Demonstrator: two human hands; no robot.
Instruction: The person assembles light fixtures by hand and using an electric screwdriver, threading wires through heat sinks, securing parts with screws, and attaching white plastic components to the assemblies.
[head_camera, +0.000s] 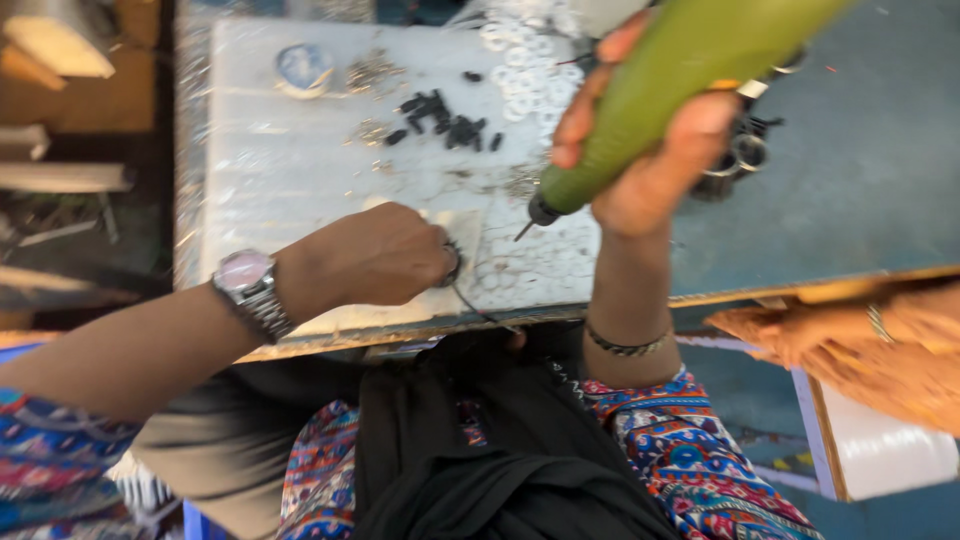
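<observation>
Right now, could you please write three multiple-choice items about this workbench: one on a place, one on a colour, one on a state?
1. Where do the small black pieces lie?
A. on the white board
B. on the lap
C. in the left hand

2. What colour is the electric screwdriver?
A. red
B. green
C. black

3. How is the right hand?
A. open and flat
B. resting on the lap
C. closed around the tool

Answers:
1 A, they sit on the white board, beyond the hands.
2 B, its body is green.
3 C, fingers wrap the tool, while the left hand presses a small part on the board.
</observation>
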